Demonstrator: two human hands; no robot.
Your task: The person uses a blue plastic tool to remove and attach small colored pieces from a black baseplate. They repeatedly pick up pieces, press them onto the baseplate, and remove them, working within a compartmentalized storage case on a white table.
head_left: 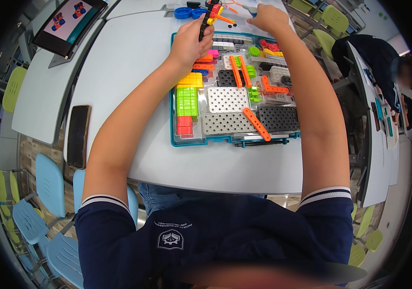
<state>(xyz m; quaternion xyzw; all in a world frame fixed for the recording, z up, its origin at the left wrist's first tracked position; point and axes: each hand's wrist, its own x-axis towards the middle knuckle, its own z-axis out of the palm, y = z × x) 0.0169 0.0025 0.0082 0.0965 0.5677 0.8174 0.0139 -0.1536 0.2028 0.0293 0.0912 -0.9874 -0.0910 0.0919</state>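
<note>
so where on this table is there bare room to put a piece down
Bare tabletop lies between the phone and the parts tray, and along the near edge below the tray. The far edge is crowded around both hands, left hand, right hand.

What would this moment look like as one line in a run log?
left hand: grips small multicoloured block model | right hand: on table beyond parts tray | phone: left, flat

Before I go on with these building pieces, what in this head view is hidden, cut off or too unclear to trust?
- Right hand: fingertips sit at the top edge, so what they touch is unclear.
- Left hand: fist covers the lower part of the small model.
- Parts tray: far left compartments hidden by the left hand and forearm.
- Tablet: picture too small for detail.
- Blue rings: bent by the fisheye rim.
</note>
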